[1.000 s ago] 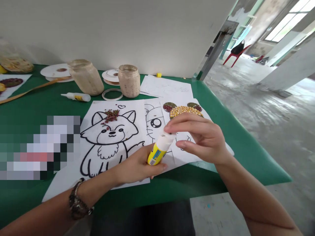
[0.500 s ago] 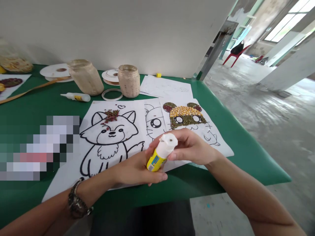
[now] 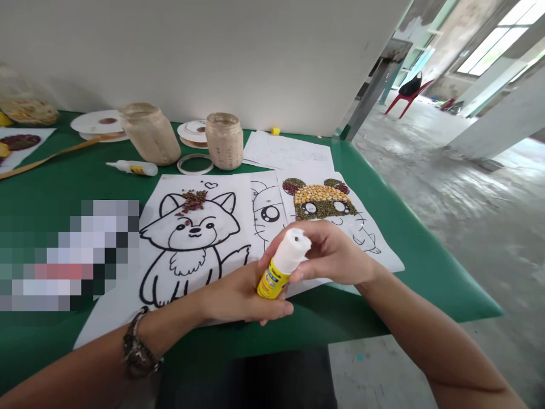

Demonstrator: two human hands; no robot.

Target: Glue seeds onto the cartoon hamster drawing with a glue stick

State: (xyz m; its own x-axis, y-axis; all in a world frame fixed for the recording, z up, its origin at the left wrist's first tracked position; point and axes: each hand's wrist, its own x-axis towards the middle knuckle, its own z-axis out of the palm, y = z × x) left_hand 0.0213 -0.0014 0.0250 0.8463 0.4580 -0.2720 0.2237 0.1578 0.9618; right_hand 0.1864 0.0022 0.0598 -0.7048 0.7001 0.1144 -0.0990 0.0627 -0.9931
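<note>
A glue stick (image 3: 273, 278) with a yellow label and a white upper part is held upright, tilted slightly right, above the papers' near edge. My left hand (image 3: 244, 292) is closed around its lower part. Fingers and thumb of my right hand (image 3: 330, 253) close about the white upper part. A black-line fox drawing (image 3: 193, 255) lies to the left, with a small heap of red and green beans (image 3: 195, 201) on its head. Behind my right hand is a hamster drawing (image 3: 326, 199) partly covered in corn kernels and green and red beans; its lower part is hidden.
Two cloudy jars (image 3: 150, 133) (image 3: 225, 141), ribbon spools (image 3: 100, 122), a tape roll (image 3: 195, 164) and a glue bottle (image 3: 135, 167) stand or lie at the back. A yellow cap (image 3: 275, 131) is on sheets (image 3: 289, 150) by the wall. A blurred patch (image 3: 72, 255) covers the left.
The glue stick has turned in my hands, so a different side of its label faces me. Both hands keep nearly the same place.
</note>
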